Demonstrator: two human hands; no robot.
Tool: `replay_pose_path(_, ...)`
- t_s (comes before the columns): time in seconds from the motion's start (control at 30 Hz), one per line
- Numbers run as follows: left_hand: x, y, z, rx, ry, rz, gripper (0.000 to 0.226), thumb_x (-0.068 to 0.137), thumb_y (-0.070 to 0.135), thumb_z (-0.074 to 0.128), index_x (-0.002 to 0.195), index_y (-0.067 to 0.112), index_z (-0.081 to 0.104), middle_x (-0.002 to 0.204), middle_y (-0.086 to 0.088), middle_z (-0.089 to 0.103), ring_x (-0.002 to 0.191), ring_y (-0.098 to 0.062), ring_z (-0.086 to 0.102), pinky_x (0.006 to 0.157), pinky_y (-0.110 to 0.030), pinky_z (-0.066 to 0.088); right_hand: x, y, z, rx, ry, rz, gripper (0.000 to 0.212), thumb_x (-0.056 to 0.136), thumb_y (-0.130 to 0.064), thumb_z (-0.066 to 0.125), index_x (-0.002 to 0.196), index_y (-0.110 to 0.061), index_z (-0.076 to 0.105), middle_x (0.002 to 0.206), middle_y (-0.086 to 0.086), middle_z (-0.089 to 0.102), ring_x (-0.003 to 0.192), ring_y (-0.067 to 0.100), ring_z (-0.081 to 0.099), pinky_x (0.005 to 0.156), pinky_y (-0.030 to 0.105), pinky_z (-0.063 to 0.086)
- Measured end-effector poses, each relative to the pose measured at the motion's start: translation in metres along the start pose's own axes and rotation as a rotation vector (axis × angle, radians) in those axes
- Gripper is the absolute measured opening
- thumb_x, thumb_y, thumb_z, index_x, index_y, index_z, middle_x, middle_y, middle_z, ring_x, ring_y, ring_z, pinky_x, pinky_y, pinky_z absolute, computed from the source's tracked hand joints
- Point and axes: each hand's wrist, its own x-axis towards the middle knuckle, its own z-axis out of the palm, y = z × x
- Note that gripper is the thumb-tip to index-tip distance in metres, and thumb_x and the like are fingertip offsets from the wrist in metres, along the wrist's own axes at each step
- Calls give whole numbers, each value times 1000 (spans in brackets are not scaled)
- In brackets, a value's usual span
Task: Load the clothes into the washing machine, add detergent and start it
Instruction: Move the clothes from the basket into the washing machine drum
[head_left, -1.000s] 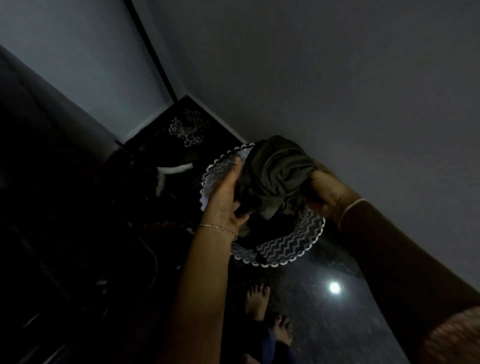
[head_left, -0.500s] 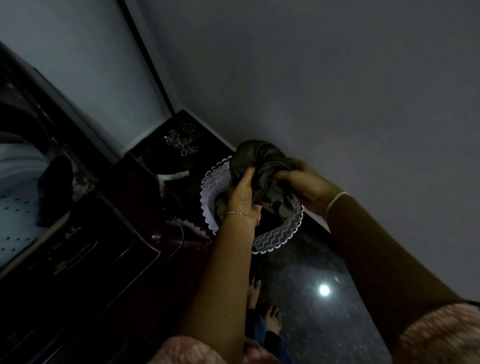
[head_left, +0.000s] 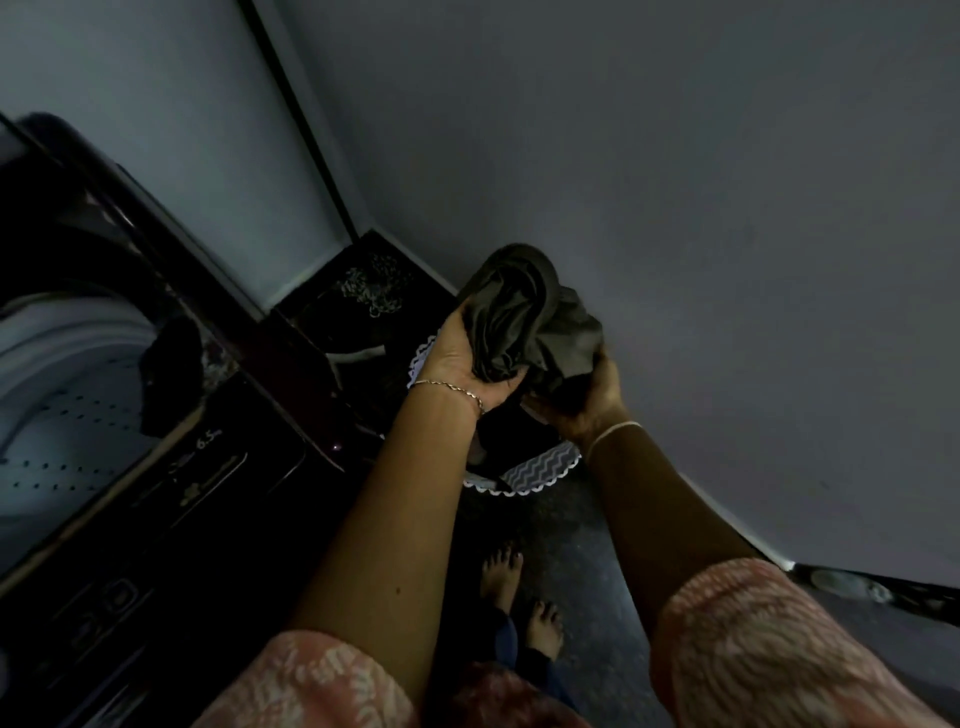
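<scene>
A bunched dark olive garment (head_left: 530, 317) is held up over a laundry basket (head_left: 535, 470) with a white zigzag rim. My left hand (head_left: 462, 364) grips the cloth from the left and my right hand (head_left: 587, 400) grips it from below on the right. The basket stands on the floor beside the wall, mostly hidden behind my arms. On the left, the dark maroon top-loading washing machine (head_left: 218, 467) stands with its lid up, and its pale perforated drum (head_left: 57, 405) holds a dark piece of clothing (head_left: 166, 369).
Grey walls close in behind and on the right. A dark patterned mat (head_left: 374, 283) lies in the corner past the basket. My bare feet (head_left: 519, 597) stand on the dark speckled floor between machine and wall.
Both hands have lifted the olive garment out of the basket and higher. The view has swung left, bringing the washing machine's open drum into sight.
</scene>
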Motion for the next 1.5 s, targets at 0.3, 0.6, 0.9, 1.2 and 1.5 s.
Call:
replay_pose_path(0.3,-1,29,8,95,-57,-20,46,91,45,55,113,6,63,110,-18,66,93,-28,64,73,-39,55,0,-29,24,103,-59,-45,52,97,-42,32,132,-9,53,128,16,56,112,31,55,109,42,40)
replay_pose_path(0.6,-7,23,27,118,-37,60,54,83,38,68,125,5,60,124,-19,63,108,-31,63,74,-38,57,-44,-50,64,31,-171,-94,49,102,-36,27,135,-7,48,120,13,57,100,25,57,101,41,41)
replay_pose_path(0.9,-51,42,36,-5,32,374,51,75,31,71,118,5,65,117,-19,66,106,-35,64,92,-54,51,-84,-51,111,-8,-276,-121,87,88,-74,20,147,-11,34,147,18,40,133,33,41,114,46,29)
replay_pose_path(1.2,-96,78,-4,-186,107,537,93,40,50,73,121,7,63,119,-16,65,108,-33,64,94,-49,52,-106,0,178,21,-281,-299,62,74,-51,55,120,-11,64,123,17,63,111,35,61,93,49,51)
replay_pose_path(1.5,-153,143,-138,-333,184,650,83,51,56,73,122,14,64,122,-13,66,111,-32,63,96,-49,51,-127,129,283,-100,-385,-209,61,70,-40,57,119,-5,64,121,21,64,111,39,61,92,54,51)
